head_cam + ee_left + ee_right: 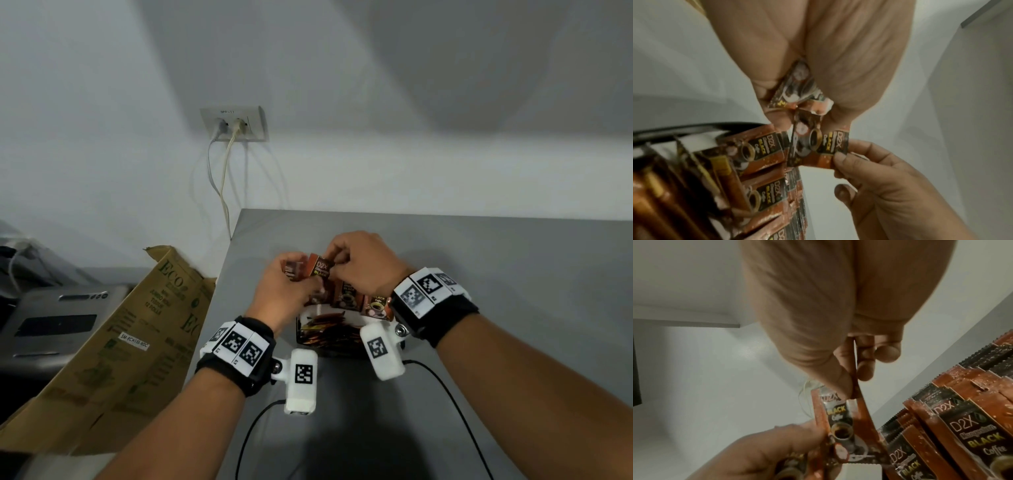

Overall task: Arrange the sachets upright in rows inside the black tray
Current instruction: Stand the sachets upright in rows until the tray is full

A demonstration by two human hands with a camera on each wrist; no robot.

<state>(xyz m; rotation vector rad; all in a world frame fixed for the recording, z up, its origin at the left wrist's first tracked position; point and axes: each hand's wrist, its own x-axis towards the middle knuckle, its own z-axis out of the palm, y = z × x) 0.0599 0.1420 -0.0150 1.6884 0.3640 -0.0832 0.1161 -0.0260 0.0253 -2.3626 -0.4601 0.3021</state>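
A brown and black coffee sachet (320,265) is held above the black tray (337,353). My right hand (334,260) pinches its top edge (854,386) between thumb and fingers. My left hand (291,270) grips a small bunch of sachets (797,91) and also holds the lower end of the pinched sachet (836,426). Several sachets (349,298) stand upright in a row at the tray's far side, shown close up in the right wrist view (972,426). More sachets (329,330) lie flat in the tray's near part. My hands hide the rest of the tray.
The tray sits on a grey table (479,274) near its left edge. A cardboard box (137,325) leans beside the table on the left, next to a grey machine (51,318). A wall socket (236,125) with hanging cables is behind. Black cables (445,394) run over the near table.
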